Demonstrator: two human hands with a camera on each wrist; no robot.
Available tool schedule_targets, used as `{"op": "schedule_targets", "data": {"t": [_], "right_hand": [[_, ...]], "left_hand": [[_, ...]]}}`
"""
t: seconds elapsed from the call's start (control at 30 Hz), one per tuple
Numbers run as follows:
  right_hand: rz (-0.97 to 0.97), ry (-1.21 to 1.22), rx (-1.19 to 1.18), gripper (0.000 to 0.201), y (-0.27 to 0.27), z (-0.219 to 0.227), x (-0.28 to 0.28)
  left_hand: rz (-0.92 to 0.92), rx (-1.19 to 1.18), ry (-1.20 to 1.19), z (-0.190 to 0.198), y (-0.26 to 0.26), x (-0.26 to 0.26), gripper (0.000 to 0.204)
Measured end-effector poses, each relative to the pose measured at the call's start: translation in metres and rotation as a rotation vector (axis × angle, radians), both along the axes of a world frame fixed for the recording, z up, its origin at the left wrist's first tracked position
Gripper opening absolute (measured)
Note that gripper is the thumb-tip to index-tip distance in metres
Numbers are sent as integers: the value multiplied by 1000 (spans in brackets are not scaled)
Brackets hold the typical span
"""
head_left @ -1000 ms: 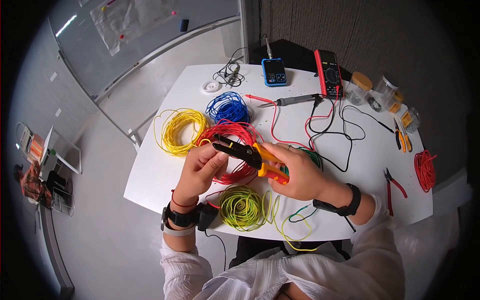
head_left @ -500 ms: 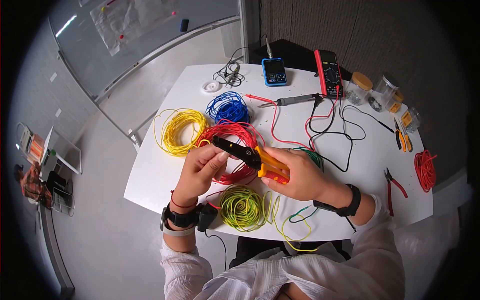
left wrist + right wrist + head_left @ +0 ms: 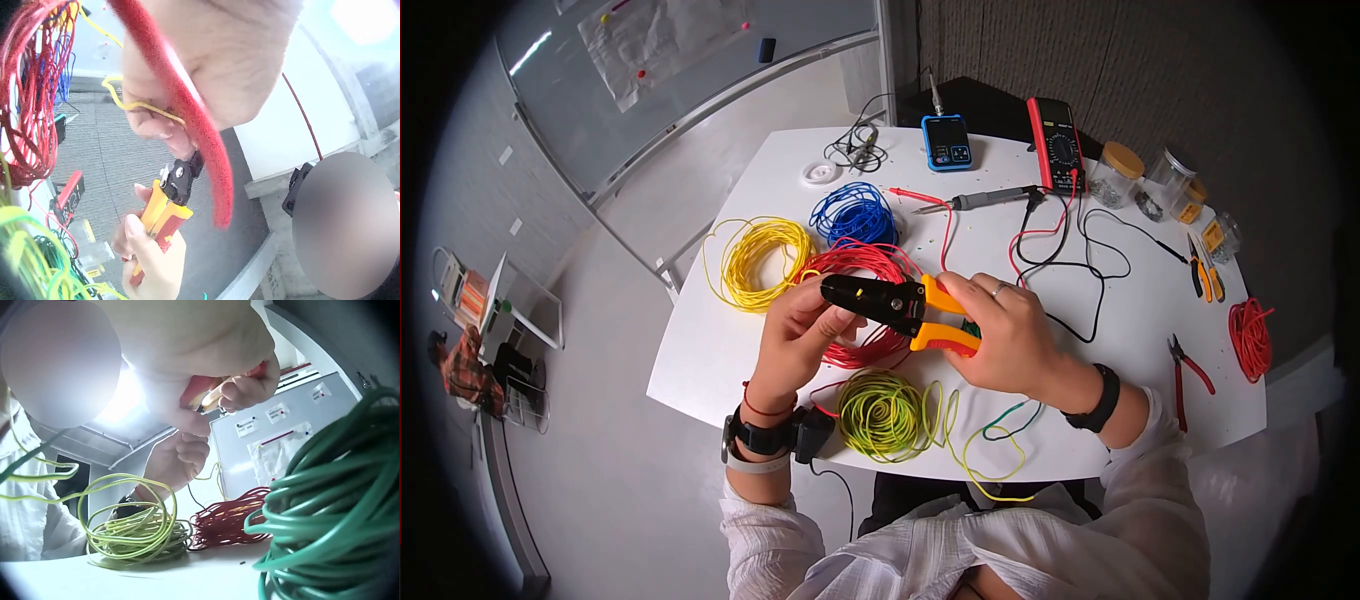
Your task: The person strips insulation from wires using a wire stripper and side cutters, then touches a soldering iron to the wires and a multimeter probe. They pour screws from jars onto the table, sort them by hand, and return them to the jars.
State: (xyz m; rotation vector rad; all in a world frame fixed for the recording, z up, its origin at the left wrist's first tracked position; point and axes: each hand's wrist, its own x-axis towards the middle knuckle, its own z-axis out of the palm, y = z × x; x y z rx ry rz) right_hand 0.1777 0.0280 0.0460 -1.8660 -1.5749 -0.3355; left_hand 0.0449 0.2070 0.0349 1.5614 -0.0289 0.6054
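Note:
My right hand (image 3: pixel 1012 342) grips the yellow-and-red handles of black-jawed wire strippers (image 3: pixel 890 303), and the handles stand apart. Between thumb and fingers, my left hand (image 3: pixel 798 335) pinches a thin yellow wire (image 3: pixel 147 107) close by the tool's nose. A short yellow bit shows at the face of the black jaws. The wire trails off toward the yellow coil (image 3: pixel 745 265). Below the hands lie a red wire coil (image 3: pixel 870 348) and a yellow-green coil (image 3: pixel 882 415). A green coil (image 3: pixel 331 494) looms large in the right wrist view.
A blue coil (image 3: pixel 855 215) sits farther back, near a soldering iron (image 3: pixel 990 198), a blue handheld meter (image 3: pixel 946 143) and a red multimeter (image 3: pixel 1057 145). Lidded jars (image 3: pixel 1120 175), pliers (image 3: pixel 1205 272), red-handled cutters (image 3: pixel 1188 382) and another red coil (image 3: pixel 1250 342) line the right side.
The strippers have turned so their black face shows more broadly, and the handles have spread apart. My right hand has shifted slightly up; the left hand stays nearly in place.

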Motion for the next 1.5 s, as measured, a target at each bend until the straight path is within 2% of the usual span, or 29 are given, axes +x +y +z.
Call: {"op": "schedule_targets", "data": {"t": [0.1, 0.17, 0.4, 0.47, 0.5, 0.57, 0.6, 0.67, 0.7, 0.77, 0.8, 0.87, 0.9, 0.97, 1.0, 1.07, 1.1, 1.17, 1.23, 1.3, 1.33, 1.4, 1.43, 1.47, 1.5], "right_hand": [[4, -88, 46, 60, 0, -2, 4], [-49, -247, 99, 59, 1, -3, 7], [-113, -350, 115, 57, 2, -6, 12], [-40, -137, 70, 55, 2, -1, 9], [-41, -138, 71, 55, 2, -3, 8], [112, 230, 69, 51, 4, -9, 6], [112, 230, 69, 51, 4, -9, 6], [271, 611, -64, 48, 4, -8, 7], [272, 612, -66, 48, 4, -7, 7], [381, 1285, -218, 49, 2, -4, 8], [384, 1285, -220, 49, 1, -2, 9], [431, 1725, -296, 50, 0, 1, 11], [432, 1724, -298, 50, 1, 0, 10], [297, 1159, -155, 49, 5, -4, 10], [295, 1158, -155, 49, 6, -5, 11], [99, 349, 120, 49, 6, -6, 13], [98, 348, 120, 49, 6, -3, 18], [-69, -297, 199, 52, 2, 3, 26], [-85, -302, 204, 52, 3, 6, 23], [-70, -67, 80, 48, 4, 7, 17], [-70, -66, 80, 48, 4, 4, 16], [278, 821, -46, 39, 5, -5, 16], [279, 822, -49, 39, 0, 5, 34], [443, 1320, 295, 33, -13, 27, 70], [591, 1798, 685, 28, -32, 44, 93]], "left_hand": [[-54, 18, -2, -3, 3, -1, 16], [-78, 5, 8, -2, 4, -2, 15], [-124, -73, 63, -3, 4, 0, 15], [-119, -79, 68, 0, 2, 0, 16], [-112, -84, 72, 2, 2, 0, 17], [-113, -80, 57, 4, 2, 0, 17], [-114, -79, 45, 5, 1, -1, 18], [-107, -77, 53, 6, 2, 0, 18], [-100, -75, 59, 7, 3, 0, 18], [-72, -102, 58, 8, 2, 3, 18], [-47, -126, 57, 9, 1, 4, 18], [-39, -144, 60, 8, 1, 7, 18], [-33, -164, 62, 8, 1, 8, 18], [-41, -164, 66, 9, 1, 7, 17], [-50, -163, 70, 9, 1, 7, 17], [-67, -164, 53, 9, -2, 8, 17], [-82, -162, 35, 10, -3, 9, 17], [-93, -145, 50, 12, -8, 4, 18], [-107, -126, 59, 14, -7, 4, 18], [-120, -154, 65, 14, -3, 5, 18], [-74, -180, 54, 14, -4, 5, 17], [-95, -200, 66, 8, 4, 1, 16], [-116, -218, 78, 5, 8, -3, 16], [54, -176, 91, 3, 9, -8, 19], [28, -257, -13, 5, 11, -9, 19]]}}
